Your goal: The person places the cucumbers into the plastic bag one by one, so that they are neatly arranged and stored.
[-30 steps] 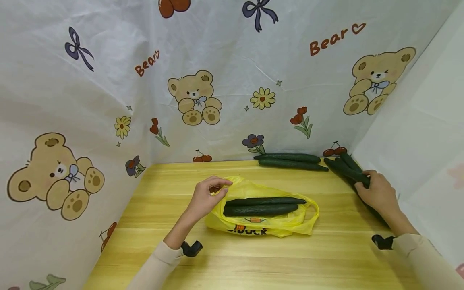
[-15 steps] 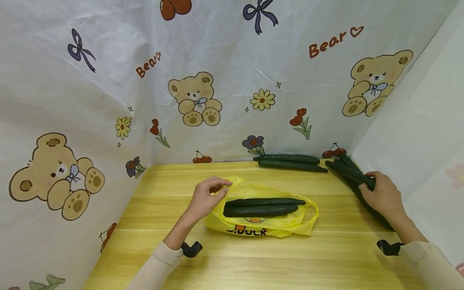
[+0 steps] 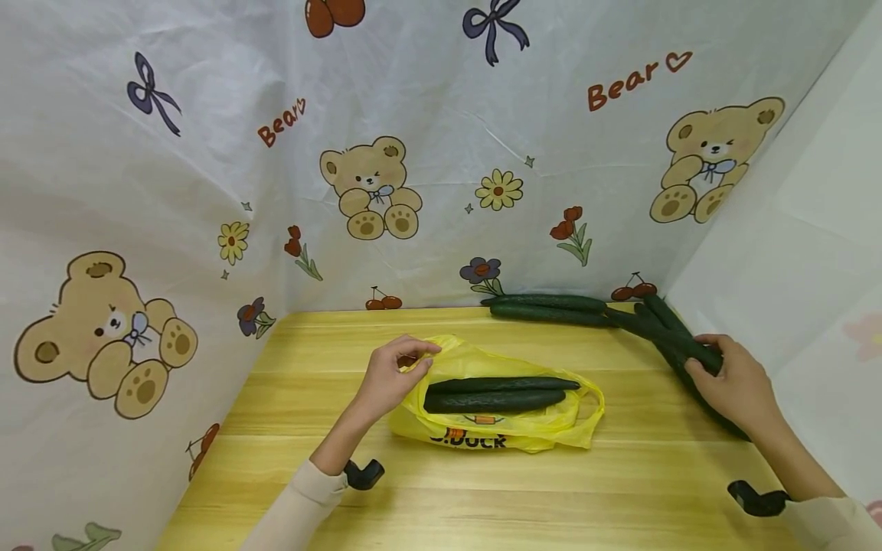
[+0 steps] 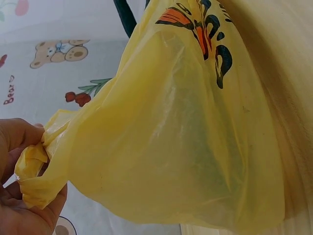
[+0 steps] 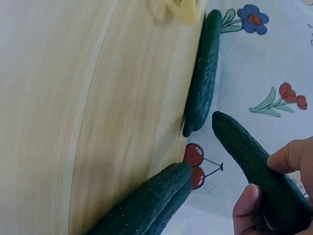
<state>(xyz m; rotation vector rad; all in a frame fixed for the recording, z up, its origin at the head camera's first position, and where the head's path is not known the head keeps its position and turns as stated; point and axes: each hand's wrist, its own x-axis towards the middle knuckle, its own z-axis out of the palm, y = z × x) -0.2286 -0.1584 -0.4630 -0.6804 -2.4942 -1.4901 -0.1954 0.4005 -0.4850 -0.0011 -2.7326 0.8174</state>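
My left hand (image 3: 393, 375) pinches the edge of a yellow plastic bag (image 3: 517, 440) and keeps its mouth spread. Two dark green cucumbers (image 3: 496, 399) lie side by side inside the bag. At the right, my right hand (image 3: 737, 380) grips the near end of another cucumber (image 5: 249, 161), raised above the others in the right wrist view. Below it, a pair of cucumbers (image 5: 142, 205) lies on the table along the right wall. In the left wrist view, bunched bag plastic (image 4: 39, 171) sits between the left thumb and fingers.
Two more cucumbers (image 3: 551, 309) lie along the back wall on the wooden table (image 3: 427, 505). A white printed cloth (image 3: 427, 99) forms the back and left walls. A plain white wall (image 3: 820, 306) bounds the right.
The right hand has moved slightly to the right and nearer, lifting its cucumber off the pile, and the cucumber's far tip has swung left. The left hand keeps its place on the bag.
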